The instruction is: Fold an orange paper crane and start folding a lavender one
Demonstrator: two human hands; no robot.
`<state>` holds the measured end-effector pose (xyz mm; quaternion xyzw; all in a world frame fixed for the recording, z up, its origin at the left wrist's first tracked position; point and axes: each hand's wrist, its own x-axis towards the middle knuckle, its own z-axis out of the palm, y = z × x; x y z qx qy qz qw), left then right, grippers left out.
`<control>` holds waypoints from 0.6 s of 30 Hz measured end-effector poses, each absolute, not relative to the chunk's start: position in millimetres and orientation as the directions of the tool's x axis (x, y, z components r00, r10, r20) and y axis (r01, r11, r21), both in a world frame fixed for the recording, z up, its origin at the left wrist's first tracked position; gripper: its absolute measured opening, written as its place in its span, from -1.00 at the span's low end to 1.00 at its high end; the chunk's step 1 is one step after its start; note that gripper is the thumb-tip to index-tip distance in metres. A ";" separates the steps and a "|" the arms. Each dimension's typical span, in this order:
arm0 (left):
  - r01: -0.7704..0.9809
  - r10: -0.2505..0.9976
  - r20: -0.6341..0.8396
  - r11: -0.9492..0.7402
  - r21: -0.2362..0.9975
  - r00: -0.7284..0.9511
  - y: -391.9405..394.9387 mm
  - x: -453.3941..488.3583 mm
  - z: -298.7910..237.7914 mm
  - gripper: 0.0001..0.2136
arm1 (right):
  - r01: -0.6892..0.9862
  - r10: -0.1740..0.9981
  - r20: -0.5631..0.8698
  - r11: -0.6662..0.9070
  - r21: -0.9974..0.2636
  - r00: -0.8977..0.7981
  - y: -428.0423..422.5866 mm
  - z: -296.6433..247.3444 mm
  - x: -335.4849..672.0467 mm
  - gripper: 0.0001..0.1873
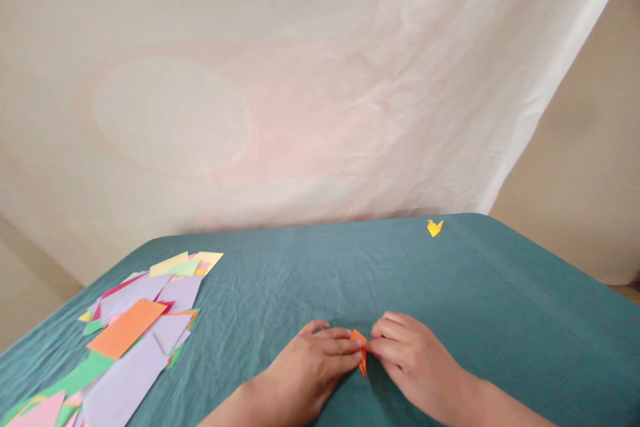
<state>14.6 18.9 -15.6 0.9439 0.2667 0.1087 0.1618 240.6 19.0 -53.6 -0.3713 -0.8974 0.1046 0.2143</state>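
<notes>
A small piece of folded orange origami paper (363, 368) lies on the cloth between my two hands, narrow and pointed at its near end. My left hand (315, 363) rests on its left side, fingers together, with the fingertips holding the paper down. From the right, my right hand (413, 353) pinches the paper's edge between thumb and forefinger, its other fingers curled in. Both sets of fingertips cover part of the folds. The left thumb is mostly hidden.
On the left of the table with its teal cloth (280, 273) spreads a loose heap of coloured paper sheets (127, 330), in lilac, orange, green, pink and yellow. A small yellow folded paper crane (435, 227) sits near the far right edge. A pale sheet (300, 93) hangs behind.
</notes>
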 end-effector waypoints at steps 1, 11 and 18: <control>0.472 0.544 0.116 -0.800 0.370 0.831 18.7 14.7 -15.9 -0.62 | 0.615 0.695 0.299 0.718 -0.326 -0.654 18.2 -53.6 240.5 -0.74; 0.530 0.633 0.088 -0.709 0.465 0.769 16.8 12.7 -28.9 -0.67 | 0.616 0.668 0.172 0.738 -0.276 -0.724 6.5 -47.2 239.5 -0.77; 0.555 0.632 0.060 -0.718 0.420 0.773 15.9 16.7 -24.4 -0.64 | 0.600 0.611 0.116 0.791 -0.121 -0.783 2.5 -45.4 236.4 -0.59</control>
